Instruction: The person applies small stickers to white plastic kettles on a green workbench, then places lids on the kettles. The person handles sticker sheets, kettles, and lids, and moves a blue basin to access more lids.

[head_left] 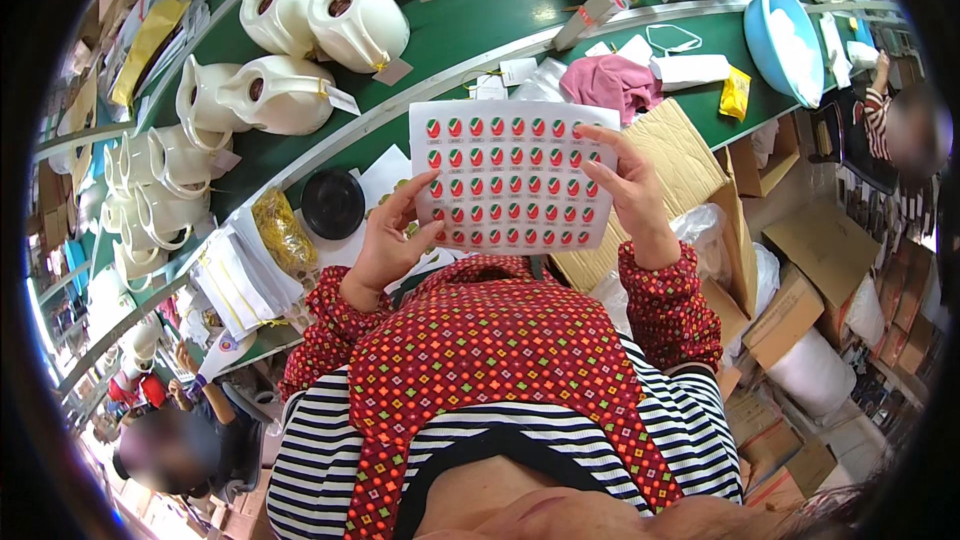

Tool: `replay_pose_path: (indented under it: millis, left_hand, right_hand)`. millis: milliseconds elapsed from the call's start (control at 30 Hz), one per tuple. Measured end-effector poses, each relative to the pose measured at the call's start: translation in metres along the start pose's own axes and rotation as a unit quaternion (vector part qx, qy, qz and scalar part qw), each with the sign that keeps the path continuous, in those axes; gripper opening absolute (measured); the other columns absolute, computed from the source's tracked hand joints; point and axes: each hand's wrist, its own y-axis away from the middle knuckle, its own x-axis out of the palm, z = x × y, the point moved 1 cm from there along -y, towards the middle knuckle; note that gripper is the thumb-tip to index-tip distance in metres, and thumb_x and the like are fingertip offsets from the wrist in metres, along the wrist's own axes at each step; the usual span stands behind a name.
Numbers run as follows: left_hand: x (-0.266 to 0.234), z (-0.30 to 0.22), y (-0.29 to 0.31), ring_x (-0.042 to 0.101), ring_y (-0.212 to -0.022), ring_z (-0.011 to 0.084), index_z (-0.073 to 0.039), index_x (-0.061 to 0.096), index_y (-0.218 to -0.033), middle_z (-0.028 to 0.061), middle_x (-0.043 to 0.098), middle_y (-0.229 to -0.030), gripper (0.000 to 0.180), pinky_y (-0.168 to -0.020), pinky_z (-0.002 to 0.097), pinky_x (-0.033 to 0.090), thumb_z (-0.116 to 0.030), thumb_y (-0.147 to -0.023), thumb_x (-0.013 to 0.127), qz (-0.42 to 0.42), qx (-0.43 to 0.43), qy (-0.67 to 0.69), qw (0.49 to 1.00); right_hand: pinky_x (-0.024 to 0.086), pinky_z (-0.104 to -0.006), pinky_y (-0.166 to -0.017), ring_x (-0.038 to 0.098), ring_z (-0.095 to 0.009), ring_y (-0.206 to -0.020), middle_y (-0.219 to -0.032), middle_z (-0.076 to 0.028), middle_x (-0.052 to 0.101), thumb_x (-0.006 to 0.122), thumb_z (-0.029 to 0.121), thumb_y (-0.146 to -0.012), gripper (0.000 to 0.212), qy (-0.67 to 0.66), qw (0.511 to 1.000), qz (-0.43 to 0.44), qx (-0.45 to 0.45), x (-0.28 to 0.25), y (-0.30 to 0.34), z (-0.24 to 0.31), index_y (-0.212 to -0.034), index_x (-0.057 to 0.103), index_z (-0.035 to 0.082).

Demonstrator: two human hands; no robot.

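Observation:
In front of my chest I hold up a white sheet of stickers [505, 175], printed with rows of small red and green oval labels. My left hand [392, 242] pinches its lower left edge between thumb and fingers. At the upper right edge, my right hand [638, 195] has thumb and fingertips on the sheet's face; its other fingers are partly hidden. Beyond the sheet, white kettle-shaped jugs [358, 20] with tags stand on a green conveyor belt [450, 35].
To the left lie a black round lid [333, 204], a bag of yellow ties [283, 230] and stacked white tags [238, 280]. A pink cloth [612, 85], yellow packet [735, 92] and blue basin [783, 45] are at right. Cardboard boxes [785, 315] crowd the right; two people sit nearby.

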Motion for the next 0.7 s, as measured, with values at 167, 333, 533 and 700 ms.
replay_pose_path:
  millis: [167,333,533,700]
  left_hand:
    - [0.001,-0.031,-0.012,0.064,-0.124,0.0179,-0.001,0.052,-0.152,0.0123,0.068,-0.136,0.075,-0.106,0.0349,0.052,0.008,-0.084,0.081,-0.013,0.09,0.145,0.985]
    - [-0.008,-0.048,-0.027,0.067,-0.111,0.0145,0.002,0.066,-0.138,0.0111,0.073,-0.125,0.052,-0.098,0.031,0.055,0.011,-0.088,0.075,-0.039,0.097,0.045,0.994]
    - [0.002,-0.06,-0.023,0.068,-0.111,0.0135,0.001,0.058,-0.147,0.0111,0.07,-0.129,0.065,-0.096,0.0309,0.057,0.01,-0.086,0.079,-0.03,0.145,0.04,0.988]
    - [-0.005,-0.066,-0.022,0.069,-0.106,0.0136,0.002,0.064,-0.141,0.0103,0.072,-0.124,0.057,-0.094,0.0297,0.058,0.008,-0.087,0.08,-0.05,0.106,0.051,0.992]
  right_hand:
    - [0.06,-0.0291,-0.091,0.071,-0.013,-0.107,-0.127,-0.009,0.072,0.068,-0.007,-0.094,0.039,0.065,0.997,0.043,-0.024,0.014,0.011,0.02,-0.132,0.068,0.0]
    - [0.06,-0.0304,-0.093,0.069,-0.014,-0.113,-0.131,-0.008,0.071,0.072,-0.009,-0.091,0.046,0.106,0.989,0.032,-0.096,0.029,0.027,0.037,-0.135,0.067,0.001]
    - [0.06,-0.0307,-0.092,0.07,-0.014,-0.111,-0.128,-0.009,0.072,0.073,-0.009,-0.091,0.042,0.101,0.99,0.02,-0.097,0.028,0.022,0.05,-0.131,0.07,0.001]
    - [0.061,-0.0283,-0.088,0.072,-0.015,-0.106,-0.122,-0.009,0.074,0.076,-0.005,-0.091,0.038,0.116,0.985,0.03,-0.123,0.03,0.022,0.053,-0.128,0.071,-0.001]
